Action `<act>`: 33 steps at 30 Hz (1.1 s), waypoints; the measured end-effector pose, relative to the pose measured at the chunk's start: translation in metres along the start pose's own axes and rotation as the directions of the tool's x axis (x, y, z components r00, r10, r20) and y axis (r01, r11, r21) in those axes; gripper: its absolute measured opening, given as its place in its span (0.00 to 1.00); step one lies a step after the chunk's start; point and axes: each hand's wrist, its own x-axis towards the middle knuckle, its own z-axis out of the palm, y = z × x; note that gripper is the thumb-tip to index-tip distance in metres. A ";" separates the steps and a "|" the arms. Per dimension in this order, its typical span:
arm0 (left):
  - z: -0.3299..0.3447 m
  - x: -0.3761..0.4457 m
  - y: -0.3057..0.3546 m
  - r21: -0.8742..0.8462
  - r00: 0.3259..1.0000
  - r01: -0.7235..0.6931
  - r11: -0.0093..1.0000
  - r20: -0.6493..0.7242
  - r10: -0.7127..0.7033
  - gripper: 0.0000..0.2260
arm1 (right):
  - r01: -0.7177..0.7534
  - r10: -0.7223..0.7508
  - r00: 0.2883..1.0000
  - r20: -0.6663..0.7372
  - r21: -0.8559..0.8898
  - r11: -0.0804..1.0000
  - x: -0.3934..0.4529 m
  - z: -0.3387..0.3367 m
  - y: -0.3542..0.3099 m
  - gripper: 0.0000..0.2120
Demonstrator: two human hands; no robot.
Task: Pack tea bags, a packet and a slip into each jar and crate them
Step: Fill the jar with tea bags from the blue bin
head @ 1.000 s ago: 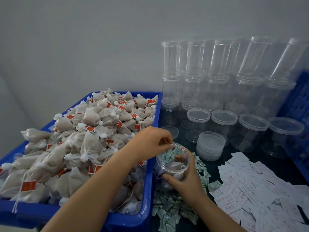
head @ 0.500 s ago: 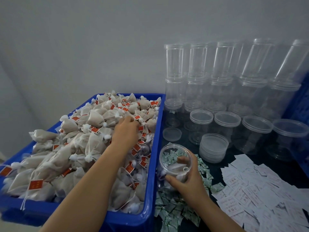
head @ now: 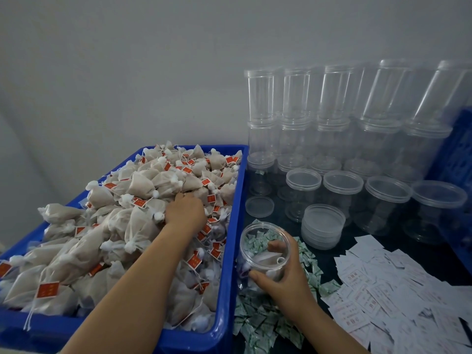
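Observation:
A blue crate (head: 231, 226) on the left is heaped with tan mesh tea bags (head: 143, 185) carrying red tags. My left hand (head: 185, 209) reaches into the heap, fingers dug among the bags; whether it grips one is hidden. My right hand (head: 286, 279) holds an open clear jar (head: 264, 247), tilted toward me, with a tea bag or two inside. The jar rests over a pile of small green-and-white packets (head: 265, 325). White printed slips (head: 398, 295) lie spread at the right.
Several empty clear jars (head: 342, 195) stand behind the held jar, with more stacked against the wall. A stack of clear lids (head: 322, 226) and one loose lid (head: 259, 206) sit near them. A blue crate wall (head: 457, 159) rises at the far right.
My left hand left the mouth of the jar, moved left into the crate and pushed deeper into the tea bag heap. My right hand kept holding the jar in place.

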 end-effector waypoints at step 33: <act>-0.015 -0.005 -0.007 -0.170 0.990 0.067 0.983 0.136 -0.044 0.11 | -0.008 0.008 1.000 0.009 0.007 1.000 0.000 0.000 0.001 0.39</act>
